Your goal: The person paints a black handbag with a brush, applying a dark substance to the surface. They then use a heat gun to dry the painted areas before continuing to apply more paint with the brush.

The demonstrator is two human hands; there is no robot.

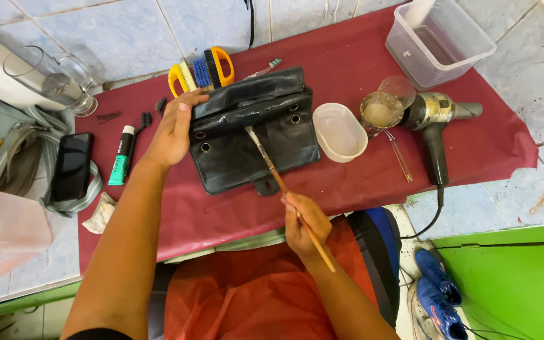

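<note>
Left hand [172,132] presses black bag [256,135] flat on red cloth [360,182]; right hand [306,223] holds brush [281,186], bristles touching bag.

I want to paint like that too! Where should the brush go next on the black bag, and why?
Probably a short stroke along the black bag, pulling toward the body. The brush in the right hand already has its tip touching the bag's middle flap, and the left hand presses the bag's left edge flat on the red cloth, so it looks steady.

Bright, even daylight, soft shadows only. Glare on black leather bag [256,135] w/ wet sheen. Sharp at centre; slight wide-angle bending at 9 & 3 o'clock edges.
</note>
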